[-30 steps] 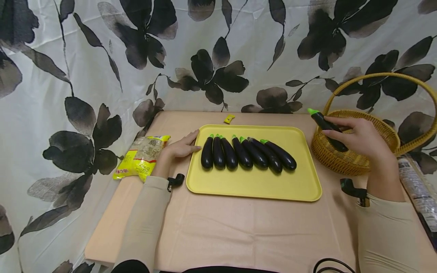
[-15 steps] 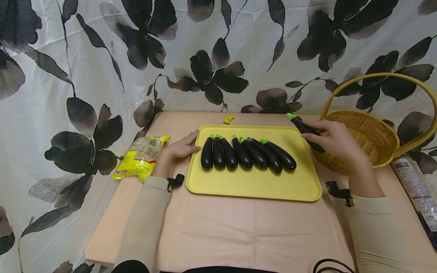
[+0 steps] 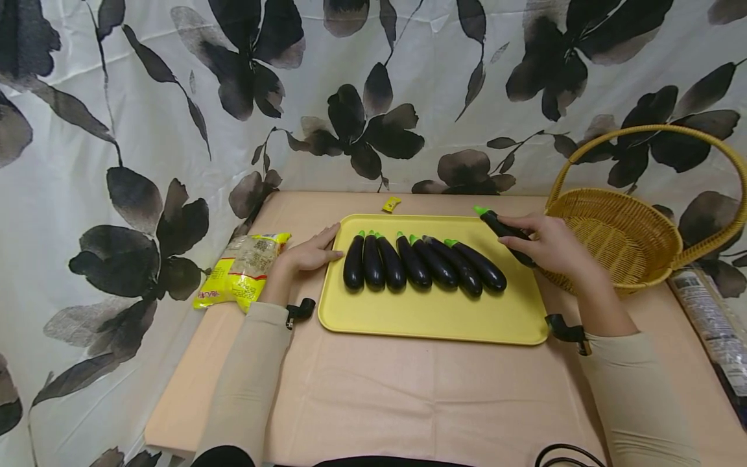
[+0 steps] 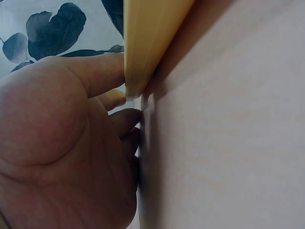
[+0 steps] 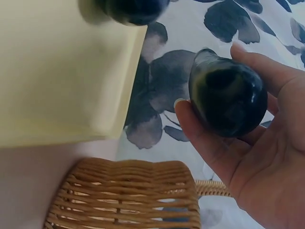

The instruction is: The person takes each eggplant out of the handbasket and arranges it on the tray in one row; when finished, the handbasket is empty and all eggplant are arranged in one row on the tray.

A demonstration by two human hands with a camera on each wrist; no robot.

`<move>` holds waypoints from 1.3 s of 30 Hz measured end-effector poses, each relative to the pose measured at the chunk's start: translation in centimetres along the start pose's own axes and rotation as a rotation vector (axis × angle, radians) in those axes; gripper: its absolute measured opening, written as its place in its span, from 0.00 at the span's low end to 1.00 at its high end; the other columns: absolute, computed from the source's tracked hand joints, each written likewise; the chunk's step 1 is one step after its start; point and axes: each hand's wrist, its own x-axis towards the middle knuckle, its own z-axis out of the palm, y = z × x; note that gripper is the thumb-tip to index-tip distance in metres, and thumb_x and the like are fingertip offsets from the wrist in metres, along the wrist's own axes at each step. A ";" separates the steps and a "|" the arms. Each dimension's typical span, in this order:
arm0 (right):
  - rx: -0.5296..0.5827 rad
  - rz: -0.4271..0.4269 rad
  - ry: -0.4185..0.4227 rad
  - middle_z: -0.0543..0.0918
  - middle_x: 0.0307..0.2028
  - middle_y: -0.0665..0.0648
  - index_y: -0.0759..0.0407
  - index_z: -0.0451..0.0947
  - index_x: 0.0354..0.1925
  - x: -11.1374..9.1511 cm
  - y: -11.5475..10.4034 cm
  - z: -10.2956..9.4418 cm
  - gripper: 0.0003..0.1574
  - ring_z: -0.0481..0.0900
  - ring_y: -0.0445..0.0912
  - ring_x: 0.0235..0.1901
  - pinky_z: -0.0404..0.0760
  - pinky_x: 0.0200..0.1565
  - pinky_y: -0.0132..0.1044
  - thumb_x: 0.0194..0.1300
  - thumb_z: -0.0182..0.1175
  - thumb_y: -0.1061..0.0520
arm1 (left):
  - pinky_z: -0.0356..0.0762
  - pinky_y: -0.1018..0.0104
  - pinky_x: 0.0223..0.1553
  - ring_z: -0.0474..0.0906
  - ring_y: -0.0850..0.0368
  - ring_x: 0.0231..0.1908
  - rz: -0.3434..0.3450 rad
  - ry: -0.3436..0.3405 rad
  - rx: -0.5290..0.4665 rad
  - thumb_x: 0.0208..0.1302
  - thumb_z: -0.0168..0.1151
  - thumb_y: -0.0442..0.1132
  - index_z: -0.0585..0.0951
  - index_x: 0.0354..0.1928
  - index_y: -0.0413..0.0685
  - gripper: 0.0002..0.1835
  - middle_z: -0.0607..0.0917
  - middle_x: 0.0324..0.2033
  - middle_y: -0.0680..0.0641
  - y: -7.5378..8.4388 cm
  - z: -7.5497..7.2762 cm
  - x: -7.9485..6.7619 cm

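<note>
My right hand (image 3: 548, 243) holds a dark purple eggplant (image 3: 503, 232) with a green stem over the right end of the yellow tray (image 3: 432, 318). In the right wrist view the thumb and fingers curl round that eggplant (image 5: 228, 98), its rounded end toward the camera. Several more eggplants (image 3: 414, 263) lie side by side on the tray, green stems toward the back. My left hand (image 3: 312, 251) rests at the tray's left edge with its fingers extended. In the left wrist view the thumb touches the tray's side (image 4: 147, 43), and the other fingers reach down to the tabletop.
A wicker basket (image 3: 618, 227) with a tall handle stands right of the tray. A yellow bag (image 3: 242, 269) sits by the left forearm, and a small yellow packet (image 3: 391, 204) lies behind the tray. A clear plastic package (image 3: 714, 324) lies at the far right; black cable (image 3: 569, 449) at the front.
My right hand has carried the eggplant leftward from above the basket to over the tray's right end. The left hand and the eggplants on the tray have stayed put.
</note>
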 end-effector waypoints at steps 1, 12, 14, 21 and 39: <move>-0.004 -0.004 -0.010 0.82 0.63 0.68 0.49 0.76 0.72 0.1 0.0 0.2 0.33 0.81 0.56 0.45 0.79 0.37 0.39 0.73 0.66 0.44 | 0.29 0.43 0.83 0.27 0.44 0.83 -0.002 0.001 -0.001 0.79 0.52 0.54 0.37 0.85 0.51 0.46 0.38 0.84 0.43 0.0 0.0 0.0; -0.046 -0.014 -0.122 0.86 0.54 0.66 0.53 0.76 0.71 0.6 0.1 1.6 0.32 0.76 0.51 0.36 0.74 0.33 0.38 0.73 0.66 0.47 | 0.31 0.44 0.83 0.28 0.45 0.84 -0.013 0.008 0.004 0.80 0.52 0.53 0.38 0.85 0.52 0.45 0.38 0.84 0.44 -0.1 0.1 0.0; -0.039 -0.023 -0.136 0.85 0.55 0.66 0.52 0.77 0.71 0.7 0.2 1.8 0.31 0.76 0.51 0.37 0.75 0.34 0.38 0.74 0.66 0.48 | 0.31 0.44 0.83 0.28 0.45 0.84 -0.013 0.007 0.005 0.80 0.51 0.53 0.38 0.85 0.52 0.45 0.38 0.84 0.44 -0.1 0.1 0.0; -0.055 -0.039 -0.179 0.81 0.63 0.68 0.53 0.75 0.72 0.7 0.2 2.4 0.32 0.76 0.54 0.43 0.73 0.40 0.45 0.75 0.65 0.49 | 0.31 0.43 0.83 0.29 0.43 0.83 -0.005 0.010 0.013 0.80 0.51 0.52 0.38 0.85 0.50 0.45 0.38 0.84 0.42 -0.1 0.1 0.0; -0.085 -0.012 -0.222 0.79 0.66 0.69 0.58 0.73 0.73 1.0 0.1 3.0 0.33 0.79 0.59 0.57 0.78 0.55 0.55 0.76 0.63 0.49 | 0.31 0.45 0.83 0.29 0.46 0.84 -0.021 0.009 0.008 0.79 0.52 0.54 0.39 0.85 0.54 0.45 0.39 0.84 0.45 -0.2 -0.1 0.1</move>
